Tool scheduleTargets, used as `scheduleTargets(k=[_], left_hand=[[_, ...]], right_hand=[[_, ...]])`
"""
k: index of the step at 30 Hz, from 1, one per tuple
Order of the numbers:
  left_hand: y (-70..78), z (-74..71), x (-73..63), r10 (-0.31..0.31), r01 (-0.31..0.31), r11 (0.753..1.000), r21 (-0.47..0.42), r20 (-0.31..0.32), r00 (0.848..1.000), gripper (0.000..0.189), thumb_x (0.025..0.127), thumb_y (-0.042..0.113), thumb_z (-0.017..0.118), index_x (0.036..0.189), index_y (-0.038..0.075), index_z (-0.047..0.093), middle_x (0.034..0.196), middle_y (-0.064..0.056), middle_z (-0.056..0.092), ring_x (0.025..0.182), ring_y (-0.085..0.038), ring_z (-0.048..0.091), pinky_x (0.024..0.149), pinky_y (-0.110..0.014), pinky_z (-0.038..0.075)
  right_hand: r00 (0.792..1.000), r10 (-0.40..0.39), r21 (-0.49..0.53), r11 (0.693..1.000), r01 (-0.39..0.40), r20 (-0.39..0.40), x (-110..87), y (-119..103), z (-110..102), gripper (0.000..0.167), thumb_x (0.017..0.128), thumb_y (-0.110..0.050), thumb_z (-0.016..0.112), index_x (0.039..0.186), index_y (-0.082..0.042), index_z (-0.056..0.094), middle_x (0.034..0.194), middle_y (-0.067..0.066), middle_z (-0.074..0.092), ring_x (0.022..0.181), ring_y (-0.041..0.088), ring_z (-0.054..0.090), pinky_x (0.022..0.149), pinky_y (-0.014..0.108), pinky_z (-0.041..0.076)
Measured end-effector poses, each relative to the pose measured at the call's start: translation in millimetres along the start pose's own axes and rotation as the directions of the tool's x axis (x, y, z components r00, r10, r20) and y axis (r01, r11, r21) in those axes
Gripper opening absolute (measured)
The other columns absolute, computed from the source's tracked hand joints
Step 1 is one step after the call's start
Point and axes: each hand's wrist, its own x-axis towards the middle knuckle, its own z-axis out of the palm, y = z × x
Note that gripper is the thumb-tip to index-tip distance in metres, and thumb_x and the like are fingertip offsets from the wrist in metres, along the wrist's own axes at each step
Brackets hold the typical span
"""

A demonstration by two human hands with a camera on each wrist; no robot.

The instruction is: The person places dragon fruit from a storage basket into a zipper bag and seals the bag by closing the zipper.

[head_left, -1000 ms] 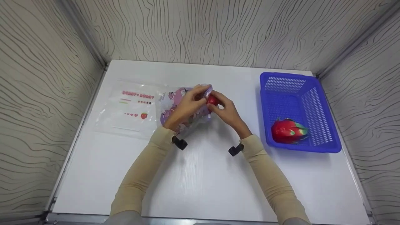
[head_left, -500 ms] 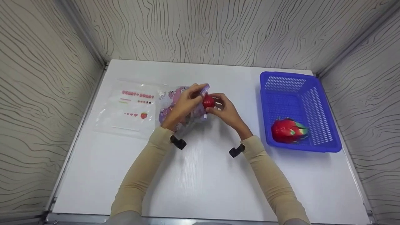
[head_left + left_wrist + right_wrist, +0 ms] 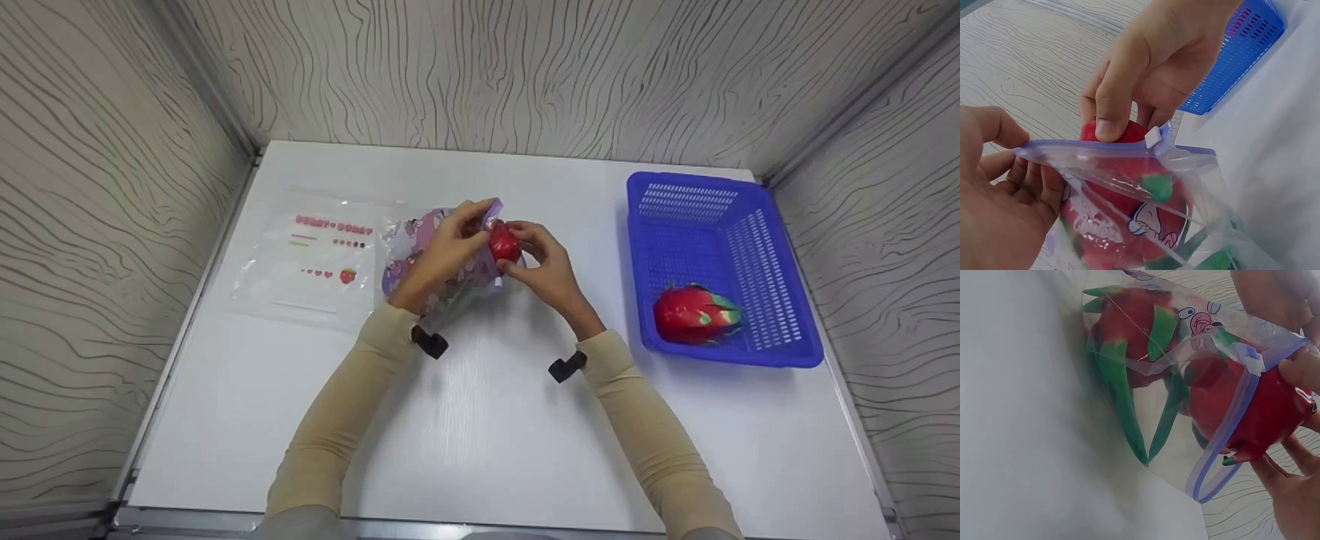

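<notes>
My left hand [image 3: 442,255] pinches the purple zip edge of a clear printed zip bag [image 3: 1100,147], holding its mouth toward the right. A red dragon fruit [image 3: 1264,410] with green tips sits across that mouth, part of it inside and part outside. My right hand [image 3: 551,266] grips the outer end of this fruit, its thumb [image 3: 1109,126] pressed near the zip. Deeper in the bag lies another dragon fruit [image 3: 1134,332] with long green leaves, seen through the plastic. A white slider [image 3: 1153,137] shows on the zip. The fruit's far side is hidden from the head view.
At the right of the white table [image 3: 465,435] stands a blue basket [image 3: 637,262] holding one more dragon fruit [image 3: 690,315]. A flat clear bag [image 3: 300,255] with pink lettering lies to the left. Patterned panels [image 3: 480,75] enclose the back and sides.
My right hand has shifted slightly left with the dragon fruit, bringing it up against the bag's mouth. The left hand still pinches the zip edge. The basket and its fruit stay put.
</notes>
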Motion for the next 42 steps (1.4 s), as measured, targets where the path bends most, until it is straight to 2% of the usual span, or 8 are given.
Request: scheduleTargets(k=[5,13,20,26,33,37,42], left_hand=[[0.7,-1.0,0.1,0.012,-0.012,1.000,0.011,-0.014,1.000,0.054,0.104,0.004,0.059,0.157,0.007,0.052,0.130,-0.012,0.058,0.114,-0.020,0.056,0.106,-0.033,0.052],[-0.2,-5.4,0.7,0.009,-0.008,0.999,0.045,-0.032,0.999,0.055,0.103,0.007,0.060,0.157,0.009,0.052,0.135,-0.013,0.059,0.122,-0.023,0.055,0.116,-0.042,0.050],[1.0,-5.6,0.7,-0.005,0.007,0.997,0.077,-0.020,1.000,0.057,0.102,0.009,0.061,0.158,0.011,0.051,0.141,-0.013,0.058,0.125,-0.024,0.055,0.116,-0.043,0.049],[1.5,-4.4,0.8,0.001,0.000,0.996,0.086,-0.019,1.000,0.056,0.102,0.010,0.062,0.157,0.010,0.052,0.135,-0.013,0.059,0.118,-0.021,0.054,0.110,-0.039,0.052],[0.9,-3.9,0.8,0.031,-0.030,0.996,0.085,-0.013,0.999,0.057,0.100,0.008,0.063,0.156,0.007,0.053,0.125,-0.011,0.058,0.111,-0.018,0.052,0.100,-0.031,0.051],[2.8,-4.2,0.2,0.028,-0.026,0.995,0.094,-0.020,0.999,0.058,0.099,0.007,0.063,0.157,0.007,0.052,0.125,-0.012,0.058,0.111,-0.020,0.052,0.099,-0.033,0.051],[3.9,-4.9,-0.1,0.001,0.003,0.992,0.123,-0.031,1.000,0.058,0.100,0.011,0.063,0.158,0.011,0.052,0.133,-0.015,0.059,0.116,-0.022,0.053,0.109,-0.039,0.052]], right_hand=[[0.999,-0.039,-0.018,0.999,0.038,-0.036,-2.0,-2.6,0.6,0.043,0.089,-0.004,0.086,0.127,0.000,0.066,0.146,0.015,0.063,0.140,0.029,0.059,0.121,0.043,0.047],[0.992,-0.113,-0.041,0.993,0.111,-0.049,-5.3,-4.2,-1.2,0.042,0.088,-0.002,0.086,0.127,-0.002,0.069,0.144,0.015,0.065,0.139,0.030,0.060,0.123,0.049,0.046],[0.988,-0.136,-0.042,0.990,0.133,-0.073,-7.4,-5.8,-4.5,0.043,0.085,0.000,0.088,0.125,0.000,0.071,0.142,0.016,0.066,0.134,0.031,0.063,0.121,0.051,0.047],[0.987,-0.130,-0.056,0.991,0.125,-0.097,-8.5,-7.0,-6.6,0.044,0.083,0.003,0.088,0.124,0.002,0.070,0.140,0.018,0.066,0.134,0.032,0.063,0.121,0.049,0.048],[0.985,-0.138,-0.083,0.988,0.130,-0.102,-12.8,-12.0,-5.9,0.046,0.082,0.010,0.085,0.125,0.009,0.067,0.142,0.026,0.063,0.137,0.040,0.059,0.121,0.053,0.046],[0.981,-0.164,-0.095,0.983,0.155,-0.102,-16.8,-26.9,-4.6,0.044,0.083,0.009,0.085,0.123,0.010,0.068,0.140,0.027,0.064,0.137,0.040,0.059,0.121,0.048,0.047],[0.974,-0.205,-0.111,0.975,0.194,-0.100,-20.0,-42.5,-3.6,0.043,0.083,0.009,0.085,0.122,0.009,0.068,0.138,0.028,0.066,0.135,0.042,0.060,0.120,0.034,0.048]])
